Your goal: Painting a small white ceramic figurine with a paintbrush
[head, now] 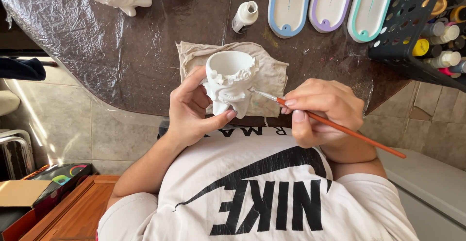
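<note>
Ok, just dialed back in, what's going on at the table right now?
A person holds a white ceramic pot with moulded relief in the left hand, above a beige cloth on the dark table. The right hand holds a thin orange-handled brush, its tip at the pot's side. A small white paint bottle, three oval trays and a black basket of paint bottles stand behind.
</note>
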